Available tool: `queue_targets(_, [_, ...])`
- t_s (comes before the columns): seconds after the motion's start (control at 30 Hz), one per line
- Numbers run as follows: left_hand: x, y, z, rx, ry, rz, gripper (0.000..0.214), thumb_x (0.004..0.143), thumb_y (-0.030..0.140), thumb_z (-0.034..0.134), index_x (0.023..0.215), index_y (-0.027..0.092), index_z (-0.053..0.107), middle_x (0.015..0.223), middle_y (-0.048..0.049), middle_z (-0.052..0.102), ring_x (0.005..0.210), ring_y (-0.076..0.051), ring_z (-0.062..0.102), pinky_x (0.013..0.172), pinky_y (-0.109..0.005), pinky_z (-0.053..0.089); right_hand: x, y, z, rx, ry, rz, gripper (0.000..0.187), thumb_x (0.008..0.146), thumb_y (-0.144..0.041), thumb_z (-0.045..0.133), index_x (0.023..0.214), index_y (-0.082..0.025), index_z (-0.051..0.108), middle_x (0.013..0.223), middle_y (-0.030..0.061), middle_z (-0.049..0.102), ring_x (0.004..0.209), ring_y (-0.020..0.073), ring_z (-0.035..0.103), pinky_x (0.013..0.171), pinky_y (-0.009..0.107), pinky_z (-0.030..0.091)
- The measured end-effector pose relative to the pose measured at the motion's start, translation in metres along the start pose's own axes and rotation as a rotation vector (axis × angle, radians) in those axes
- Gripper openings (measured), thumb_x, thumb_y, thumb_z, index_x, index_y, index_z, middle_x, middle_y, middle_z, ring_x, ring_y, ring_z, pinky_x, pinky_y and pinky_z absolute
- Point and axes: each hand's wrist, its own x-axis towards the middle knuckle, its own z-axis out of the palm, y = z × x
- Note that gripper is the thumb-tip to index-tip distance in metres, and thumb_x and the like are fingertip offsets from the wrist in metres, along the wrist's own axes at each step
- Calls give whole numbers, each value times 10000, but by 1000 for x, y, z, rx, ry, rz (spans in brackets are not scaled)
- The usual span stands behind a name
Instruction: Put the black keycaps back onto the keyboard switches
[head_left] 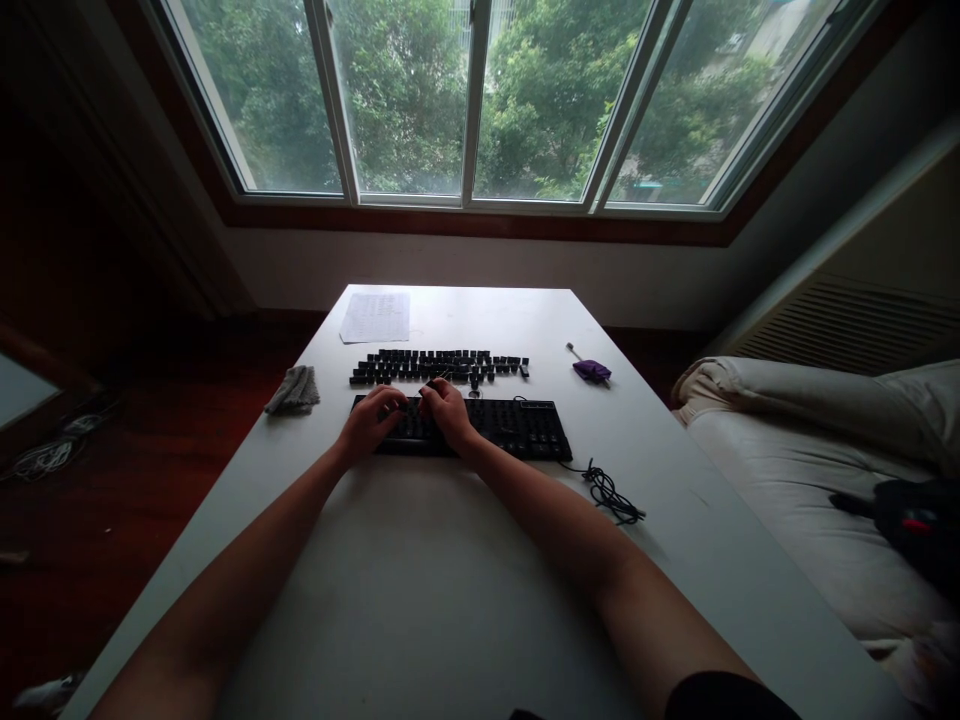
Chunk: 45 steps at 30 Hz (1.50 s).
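A black keyboard (510, 425) lies lengthwise across the white table, many of its keys on the left and middle covered by my hands. Loose black keycaps (442, 362) stand in rows just behind it. My left hand (371, 418) rests at the keyboard's left end, its fingers bent and apart, with nothing visible in them. Over the keyboard's middle-left, my right hand (448, 412) pinches a small black piece that looks like a keycap (430, 385). A small ring-shaped item (475, 393) lies just behind the keyboard; its kind is unclear.
A grey cloth (295, 391) lies left of the keyboard. Printed paper (376, 317) is at the back left. On the right are a purple cloth-like item (592, 371), a small brush (572, 350) and a bundled cable (611, 495). A bed (780, 480) flanks the table (420, 580).
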Motion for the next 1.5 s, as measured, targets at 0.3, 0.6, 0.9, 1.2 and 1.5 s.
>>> queue_targets(0.3, [6, -15, -11, 67, 216, -188, 320, 877, 343, 583, 1176, 233, 621, 1046, -46, 690, 915, -193, 650, 815, -324, 527, 0, 2, 0, 16, 6, 24, 244, 823, -439, 591, 869, -216, 505, 602, -44, 584, 522, 125, 538, 529, 241, 432])
queue_targets(0.6, [30, -63, -20, 337, 213, -366, 272, 847, 340, 595, 1088, 240, 674, 1020, -32, 730, 958, -211, 663, 912, -349, 502, 1, 3, 0, 7, 22, 16, 225, 823, -424, 597, 846, -218, 509, 590, -40, 583, 502, 122, 526, 505, 233, 428])
queue_targets(0.9, [62, -67, 4, 603, 18, -234, 217, 814, 274, 625, 1010, 255, 714, 1087, -56, 687, 1089, -284, 536, 976, -427, 422, 0, 2, 0, 22, 22, 34, 250, 821, -438, 602, 899, -219, 510, 599, -37, 593, 514, 129, 542, 505, 236, 441])
queue_targets(1.2, [72, -81, 16, 699, -31, -360, 215, 799, 309, 633, 996, 285, 718, 1080, -71, 643, 1090, -307, 482, 915, -433, 408, 4, 10, -1, 23, 27, 26, 278, 823, -449, 606, 950, -218, 521, 607, -35, 604, 507, 130, 544, 495, 235, 442])
queue_targets(1.5, [78, -77, 19, 726, -60, -398, 243, 801, 306, 636, 1033, 295, 710, 1115, -78, 624, 1122, -316, 469, 931, -443, 411, 3, 10, -2, 54, 13, 7, 245, 825, -433, 609, 901, -216, 523, 609, -34, 599, 511, 127, 547, 507, 239, 456])
